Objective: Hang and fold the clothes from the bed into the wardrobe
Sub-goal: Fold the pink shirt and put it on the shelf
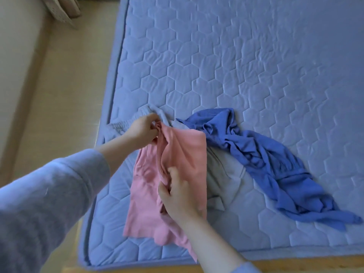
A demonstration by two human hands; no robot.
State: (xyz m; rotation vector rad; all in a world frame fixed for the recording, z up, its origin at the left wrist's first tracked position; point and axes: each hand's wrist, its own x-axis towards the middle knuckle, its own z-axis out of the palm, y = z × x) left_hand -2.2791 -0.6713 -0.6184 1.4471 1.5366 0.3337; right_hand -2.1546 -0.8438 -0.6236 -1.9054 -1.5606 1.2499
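Both hands' grips (144,130) (178,196) pinch the pink garment (185,152).

1. Floor (65,79): smooth, tan, no pattern to be made out. It fills the strip left of the bed (236,56) and runs from the far edge of view to the near left.

2. Curtain (63,10): only the lower end shows, far left corner. Pale brownish cloth with a fine speckled print, hanging in several soft folds. Whether its hem touches the floor cannot be told.

3. Wall (13,66): pale cream, plain, along the left edge of view. It is darker tan along its foot, where it meets the floor in a slanting line.
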